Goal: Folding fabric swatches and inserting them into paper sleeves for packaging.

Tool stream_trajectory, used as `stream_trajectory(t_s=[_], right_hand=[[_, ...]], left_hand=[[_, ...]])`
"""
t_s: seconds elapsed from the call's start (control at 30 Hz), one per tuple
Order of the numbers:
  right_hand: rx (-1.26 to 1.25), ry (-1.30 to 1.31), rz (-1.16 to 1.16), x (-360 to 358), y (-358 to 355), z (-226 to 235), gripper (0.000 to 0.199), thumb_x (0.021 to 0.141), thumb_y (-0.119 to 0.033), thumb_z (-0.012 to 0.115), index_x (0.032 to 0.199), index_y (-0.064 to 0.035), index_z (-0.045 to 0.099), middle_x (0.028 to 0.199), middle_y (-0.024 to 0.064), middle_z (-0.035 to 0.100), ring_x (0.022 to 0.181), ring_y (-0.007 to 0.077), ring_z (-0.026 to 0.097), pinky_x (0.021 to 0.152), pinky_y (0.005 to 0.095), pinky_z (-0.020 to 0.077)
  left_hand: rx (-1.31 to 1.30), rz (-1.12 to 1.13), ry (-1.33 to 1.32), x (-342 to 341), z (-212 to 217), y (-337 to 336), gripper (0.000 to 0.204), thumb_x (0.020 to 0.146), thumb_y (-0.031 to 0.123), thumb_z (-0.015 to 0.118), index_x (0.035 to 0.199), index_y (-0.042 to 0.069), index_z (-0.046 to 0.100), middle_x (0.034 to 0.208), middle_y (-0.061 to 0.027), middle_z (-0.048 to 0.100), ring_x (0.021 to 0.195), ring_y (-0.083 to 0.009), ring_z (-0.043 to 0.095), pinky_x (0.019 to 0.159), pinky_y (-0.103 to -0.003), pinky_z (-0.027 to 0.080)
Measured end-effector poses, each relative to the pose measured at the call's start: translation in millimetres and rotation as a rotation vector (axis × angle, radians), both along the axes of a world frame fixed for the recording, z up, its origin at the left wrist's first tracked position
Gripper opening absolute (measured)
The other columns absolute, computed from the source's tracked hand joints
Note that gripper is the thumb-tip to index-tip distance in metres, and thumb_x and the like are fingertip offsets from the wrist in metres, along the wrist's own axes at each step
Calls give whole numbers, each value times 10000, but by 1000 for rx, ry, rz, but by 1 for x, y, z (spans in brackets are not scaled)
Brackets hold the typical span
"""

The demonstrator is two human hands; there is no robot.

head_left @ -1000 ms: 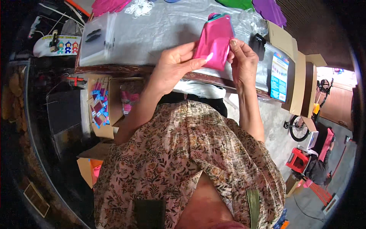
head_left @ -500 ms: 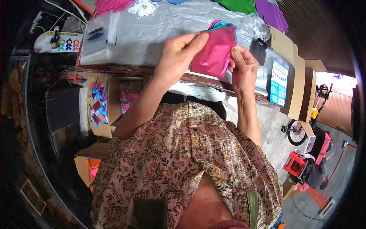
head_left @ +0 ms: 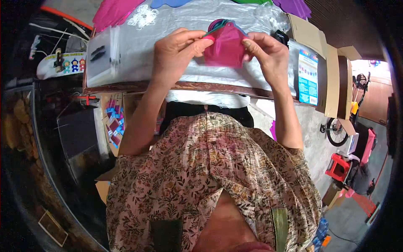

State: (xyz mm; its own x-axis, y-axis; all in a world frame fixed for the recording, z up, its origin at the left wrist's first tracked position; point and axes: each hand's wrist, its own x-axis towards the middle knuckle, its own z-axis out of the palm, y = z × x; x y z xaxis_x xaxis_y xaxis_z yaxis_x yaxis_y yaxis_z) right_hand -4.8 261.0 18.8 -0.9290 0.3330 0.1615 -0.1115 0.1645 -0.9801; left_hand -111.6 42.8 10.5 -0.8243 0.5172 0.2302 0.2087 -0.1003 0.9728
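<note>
Over the table, both hands hold up a small stack of thin, shiny coloured sheets. Its front sheet is magenta, with teal and blue layers showing at the top edge; the lower edge is blurred. My left hand pinches the upper left corner between thumb and fingers. At the opposite upper corner, my right hand grips the stack with its thumb in front. What the stack is exactly, I cannot tell.
A silvery sheet covers the table. On it lie white string loops, clear plastic bags, and pink and purple pieces. A cardboard box and a blue printed card are at the right.
The stack has moved up and slightly left and now hangs squarely between both hands. My left hand has shifted left and the right hand up; the view has shifted a little.
</note>
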Motion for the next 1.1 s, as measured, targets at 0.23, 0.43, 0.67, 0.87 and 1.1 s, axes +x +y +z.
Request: stream_trajectory(t_s=[0.23,0.43,0.67,0.87,1.1], right_hand=[[283,192,90,-13,10,3,151,923,-30,701,1065,14,674,910,80,717,816,158,714,742,272,582],[756,324,167,-10,17,-29,189,859,66,691,1033,1,657,1048,102,683,910,207,697,774,277,552],[813,154,314,-2,18,-57,186,846,80,686,1014,3,662,1040,99,595,897,246,624,769,300,519],[840,206,319,-2,15,-58,157,867,27,698,1015,-12,664,997,115,571,868,280,599,765,330,510],[877,162,206,0,2,-51,95,897,-37,696,948,21,640,921,118,571,788,301,558,727,371,482]], left_hand=[[-292,126,760,-20,11,-1,94,833,62,780,904,30,728,875,-77,695,775,-171,712,632,-258,551],[-194,-53,903,-15,-27,-8,88,800,43,771,829,36,688,898,-73,675,784,-225,692,663,-310,543],[-347,-158,937,-9,-42,-13,140,748,40,776,780,23,641,865,-62,617,771,-246,645,688,-367,521],[-378,-156,644,-6,-51,-16,153,796,96,782,797,13,654,806,-73,577,727,-262,606,651,-382,491],[-425,-77,487,3,-48,-14,147,842,139,777,802,20,701,766,-90,580,674,-254,598,623,-378,469]])
